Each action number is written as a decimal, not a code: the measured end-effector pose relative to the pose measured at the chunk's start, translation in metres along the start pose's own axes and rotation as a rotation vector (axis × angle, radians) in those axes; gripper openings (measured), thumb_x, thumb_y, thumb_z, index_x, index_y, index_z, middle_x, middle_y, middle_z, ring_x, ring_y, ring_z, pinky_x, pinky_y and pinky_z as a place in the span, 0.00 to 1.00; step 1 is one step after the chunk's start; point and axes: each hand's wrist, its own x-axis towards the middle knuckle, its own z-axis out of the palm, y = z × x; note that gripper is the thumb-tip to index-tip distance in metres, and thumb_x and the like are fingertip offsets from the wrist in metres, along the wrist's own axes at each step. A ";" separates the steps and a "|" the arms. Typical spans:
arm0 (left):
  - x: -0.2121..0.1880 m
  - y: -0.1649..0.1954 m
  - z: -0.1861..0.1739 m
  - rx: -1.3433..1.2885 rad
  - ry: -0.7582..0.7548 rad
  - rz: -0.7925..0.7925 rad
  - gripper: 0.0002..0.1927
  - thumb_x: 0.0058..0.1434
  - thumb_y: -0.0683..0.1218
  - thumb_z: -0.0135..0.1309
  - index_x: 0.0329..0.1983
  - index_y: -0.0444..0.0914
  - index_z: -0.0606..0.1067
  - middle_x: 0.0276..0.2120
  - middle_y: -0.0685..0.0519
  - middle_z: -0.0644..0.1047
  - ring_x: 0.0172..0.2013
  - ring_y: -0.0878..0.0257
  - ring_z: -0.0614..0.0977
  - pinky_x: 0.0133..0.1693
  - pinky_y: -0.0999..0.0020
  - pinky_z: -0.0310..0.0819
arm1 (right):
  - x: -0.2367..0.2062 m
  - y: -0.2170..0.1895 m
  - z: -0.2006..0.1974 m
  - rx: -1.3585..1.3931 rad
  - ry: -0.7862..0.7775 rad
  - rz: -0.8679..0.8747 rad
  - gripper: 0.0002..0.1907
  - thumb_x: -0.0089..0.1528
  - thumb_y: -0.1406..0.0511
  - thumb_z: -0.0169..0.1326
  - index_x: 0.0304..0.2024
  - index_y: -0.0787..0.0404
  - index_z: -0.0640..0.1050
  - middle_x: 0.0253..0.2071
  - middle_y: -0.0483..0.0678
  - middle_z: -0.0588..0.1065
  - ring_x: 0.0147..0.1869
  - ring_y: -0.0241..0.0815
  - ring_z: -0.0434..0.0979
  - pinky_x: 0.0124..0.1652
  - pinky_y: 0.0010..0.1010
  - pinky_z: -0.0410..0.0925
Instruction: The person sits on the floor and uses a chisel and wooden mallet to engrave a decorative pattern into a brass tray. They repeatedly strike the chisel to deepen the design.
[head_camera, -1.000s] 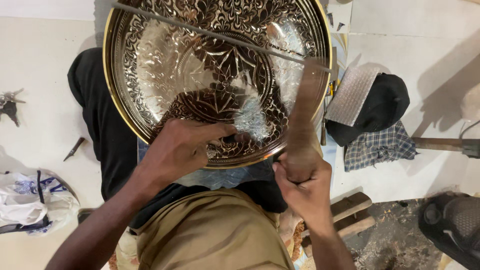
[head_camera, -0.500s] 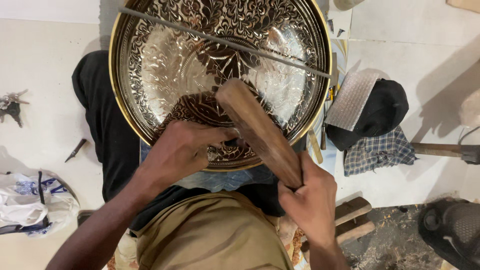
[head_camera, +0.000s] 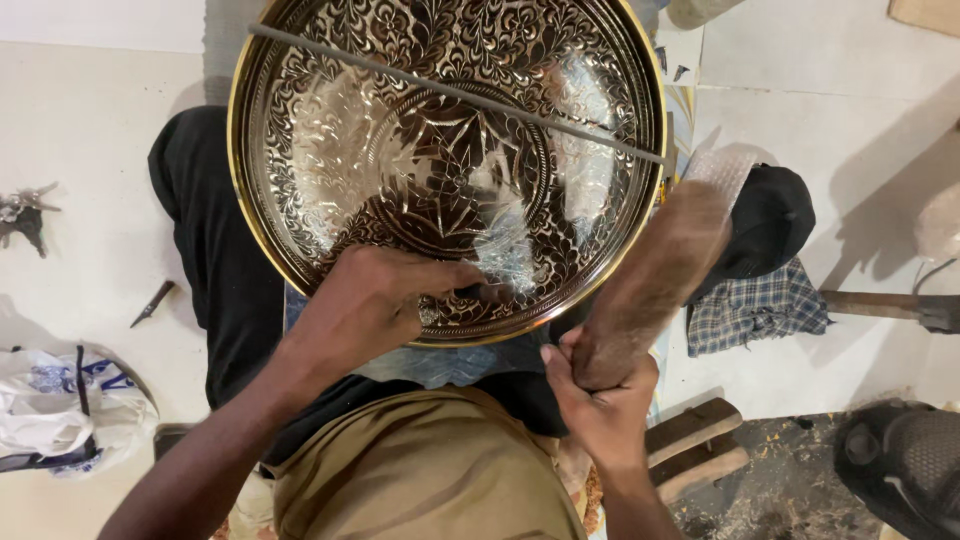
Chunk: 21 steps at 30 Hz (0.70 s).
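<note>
A large round engraved brass tray (head_camera: 300, 130) with floral patterns rests on my lap, tilted toward me. My left hand (head_camera: 375, 300) presses on its lower part, fingers pinched around a small tool whose tip is hidden. My right hand (head_camera: 600, 395) grips the handle of a wooden mallet (head_camera: 655, 275), which is blurred and raised to the right of the tray's rim. A thin metal rod (head_camera: 450, 92) lies across the tray's upper half.
A black cap and checked cloth (head_camera: 765, 300) lie at the right, wooden blocks (head_camera: 695, 445) below them. A white plastic bag (head_camera: 55, 405) sits at the left, with a small chisel (head_camera: 152, 303) and keys (head_camera: 22, 215) on the floor. A hammer handle (head_camera: 880, 303) lies far right.
The mallet, down over the tray near my left hand half a second ago, has swung up and out to the right. My left hand has stayed on the tray.
</note>
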 end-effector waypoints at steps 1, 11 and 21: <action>0.000 0.000 0.000 0.001 -0.037 -0.057 0.32 0.41 0.31 0.51 0.51 0.41 0.82 0.38 0.46 0.84 0.32 0.52 0.86 0.36 0.60 0.80 | -0.001 0.000 0.000 0.066 0.036 -0.047 0.09 0.56 0.72 0.63 0.36 0.66 0.76 0.29 0.50 0.76 0.34 0.35 0.73 0.36 0.29 0.69; 0.000 -0.003 0.002 0.011 -0.043 -0.050 0.31 0.41 0.31 0.51 0.50 0.42 0.83 0.40 0.48 0.85 0.34 0.53 0.87 0.39 0.61 0.82 | -0.010 -0.001 0.003 -0.142 0.013 0.092 0.14 0.50 0.70 0.60 0.38 0.68 0.76 0.26 0.53 0.76 0.29 0.36 0.73 0.33 0.31 0.70; -0.001 0.000 0.006 0.020 0.036 -0.034 0.33 0.44 0.30 0.51 0.56 0.42 0.79 0.37 0.47 0.84 0.36 0.54 0.88 0.38 0.61 0.84 | -0.009 0.015 0.000 0.154 0.049 0.140 0.10 0.55 0.74 0.66 0.37 0.67 0.78 0.29 0.44 0.76 0.32 0.30 0.73 0.33 0.26 0.68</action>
